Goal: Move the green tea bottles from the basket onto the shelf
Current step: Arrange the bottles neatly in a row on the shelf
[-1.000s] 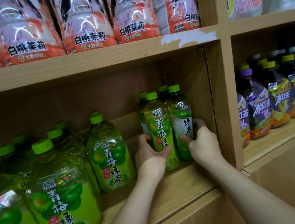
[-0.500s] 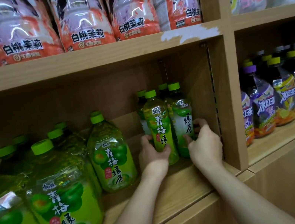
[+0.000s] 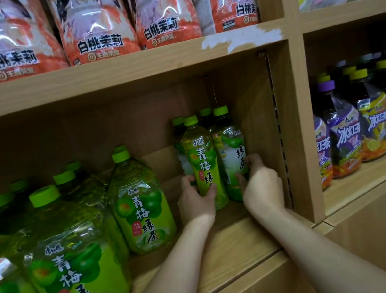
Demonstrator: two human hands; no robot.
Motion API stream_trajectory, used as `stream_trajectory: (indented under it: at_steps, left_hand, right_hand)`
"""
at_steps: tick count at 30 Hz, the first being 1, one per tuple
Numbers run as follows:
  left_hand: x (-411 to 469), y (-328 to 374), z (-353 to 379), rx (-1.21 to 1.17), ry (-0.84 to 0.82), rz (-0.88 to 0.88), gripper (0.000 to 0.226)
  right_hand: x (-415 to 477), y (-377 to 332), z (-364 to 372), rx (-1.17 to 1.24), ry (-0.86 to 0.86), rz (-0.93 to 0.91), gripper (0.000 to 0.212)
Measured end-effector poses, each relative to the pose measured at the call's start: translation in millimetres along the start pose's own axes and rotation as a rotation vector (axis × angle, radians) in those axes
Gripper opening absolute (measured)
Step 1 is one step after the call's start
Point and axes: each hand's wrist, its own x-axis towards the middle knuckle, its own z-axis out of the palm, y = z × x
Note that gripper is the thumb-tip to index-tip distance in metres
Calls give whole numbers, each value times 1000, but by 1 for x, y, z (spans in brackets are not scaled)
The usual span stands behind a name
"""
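Several small green tea bottles with green caps stand upright at the right end of the wooden shelf [image 3: 231, 244], against the side panel. My left hand [image 3: 196, 200] grips the base of the front left green tea bottle [image 3: 202, 160]. My right hand [image 3: 260, 183] wraps the lower part of the front right green tea bottle [image 3: 229, 150]. Two more small bottles stand behind these, mostly hidden. The basket is out of view.
Large green tea jugs [image 3: 142, 203] fill the left of the same shelf. Peach jasmine bottles [image 3: 95, 27] line the shelf above. Beyond the upright divider [image 3: 295, 129], iced tea bottles [image 3: 346, 138] stand on the right shelf.
Both hands have pushed the two front bottles a little deeper into the shelf, toward the rear bottles. My view has drifted slightly left.
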Motion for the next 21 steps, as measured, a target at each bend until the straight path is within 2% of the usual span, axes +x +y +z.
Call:
stream_trajectory:
  at_steps: [4, 11, 19, 21]
  left_hand:
    - [3, -2, 1, 7, 11, -8, 41]
    - [4, 0, 2, 56, 36, 14, 47]
    - [4, 4, 1, 120, -11, 42, 81]
    - [6, 3, 1, 110, -59, 47, 82]
  right_hand:
    - [3, 0, -3, -31, -24, -30, 26]
    - [14, -5, 2, 70, -71, 89, 24]
    - [11, -6, 3, -43, -121, 3, 31]
    - [8, -4, 3, -63, -156, 2, 38]
